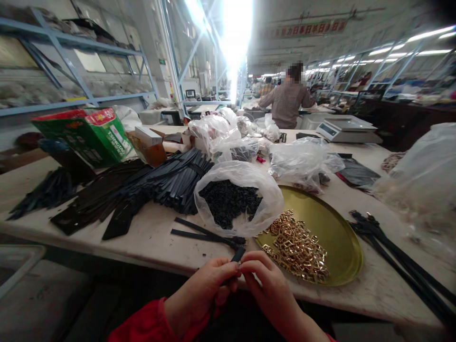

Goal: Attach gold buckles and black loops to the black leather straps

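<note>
My left hand (204, 289) and my right hand (265, 282) meet at the table's near edge, both pinched on one black strap (238, 254) whose end sticks up between the fingertips. Just beyond them lie two loose black straps (204, 232). A round gold tray (335, 237) to the right holds a heap of small gold buckles (295, 247). An open clear bag of small black loops (228, 202) sits right behind the hands.
A big pile of black straps (142, 187) covers the table's left, beside a green carton (85, 133). More plastic bags (302, 161), a scale (347, 129) and long straps (402, 259) lie right. A person in a brown top (287, 102) works at the far end.
</note>
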Motion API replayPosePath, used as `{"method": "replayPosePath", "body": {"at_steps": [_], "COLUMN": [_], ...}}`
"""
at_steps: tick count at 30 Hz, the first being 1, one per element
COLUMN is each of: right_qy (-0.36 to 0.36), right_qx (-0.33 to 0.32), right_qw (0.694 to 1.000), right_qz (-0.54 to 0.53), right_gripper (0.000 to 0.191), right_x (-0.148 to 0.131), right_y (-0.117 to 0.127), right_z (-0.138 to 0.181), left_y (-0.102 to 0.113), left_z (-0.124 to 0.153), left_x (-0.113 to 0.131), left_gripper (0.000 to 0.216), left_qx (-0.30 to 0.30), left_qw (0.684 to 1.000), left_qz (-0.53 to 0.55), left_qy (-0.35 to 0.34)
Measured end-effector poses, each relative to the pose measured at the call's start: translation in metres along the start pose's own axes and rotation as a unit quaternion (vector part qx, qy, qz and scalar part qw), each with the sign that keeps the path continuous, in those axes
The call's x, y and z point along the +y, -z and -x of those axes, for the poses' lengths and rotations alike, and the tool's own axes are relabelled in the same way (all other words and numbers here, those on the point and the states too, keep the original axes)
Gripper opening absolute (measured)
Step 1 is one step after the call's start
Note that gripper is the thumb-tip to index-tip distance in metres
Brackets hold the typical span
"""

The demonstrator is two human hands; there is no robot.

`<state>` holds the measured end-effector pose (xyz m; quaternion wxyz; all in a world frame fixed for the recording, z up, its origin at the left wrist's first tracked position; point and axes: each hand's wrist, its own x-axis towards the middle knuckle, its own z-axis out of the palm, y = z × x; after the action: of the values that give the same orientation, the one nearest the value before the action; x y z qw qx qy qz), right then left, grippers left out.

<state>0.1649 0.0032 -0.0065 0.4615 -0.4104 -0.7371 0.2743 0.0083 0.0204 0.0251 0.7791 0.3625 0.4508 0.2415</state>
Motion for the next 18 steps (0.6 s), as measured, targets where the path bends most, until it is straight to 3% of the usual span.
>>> {"method": "replayPosePath", "body": {"at_steps": [2,4,8,14,18], "right_qy": [-0.022,-0.1,-0.24,-0.296,-0.32], "right_qx": [0.011,0.03,0.021,-0.04,0.006], "right_qw": [0.999,0.986,0.929,0.895,0.88], "right_qz": [-0.038,-0.126,-0.283,-0.33,-0.35], "right_gripper": [0.016,0.014,0.021,0.023,0.025], "right_x": [0.004,0.007,0.009,0.009,0.014], "right_y": [-0.006,-0.013,-0.027,-0.031,-0.037], "right_z": [0.0,0.0,-0.003,-0.012,-0.017], "left_y": [-0.001,-0.001,0.006,0.023,0.023], "left_z": [0.001,0.002,-0.002,-0.007,-0.007], "left_x": [0.003,0.006,0.004,-0.006,-0.007], "left_gripper": [0.025,0.026,0.027,0.02,0.017], "left_qx": [-0.006,0.019,0.108,0.159,0.161], "left_qw": [1.0,1.0,0.987,0.948,0.936], "left_qz": [0.011,0.0,-0.064,-0.221,-0.263], "left_qy": [0.001,-0.014,-0.095,-0.164,-0.167]}}
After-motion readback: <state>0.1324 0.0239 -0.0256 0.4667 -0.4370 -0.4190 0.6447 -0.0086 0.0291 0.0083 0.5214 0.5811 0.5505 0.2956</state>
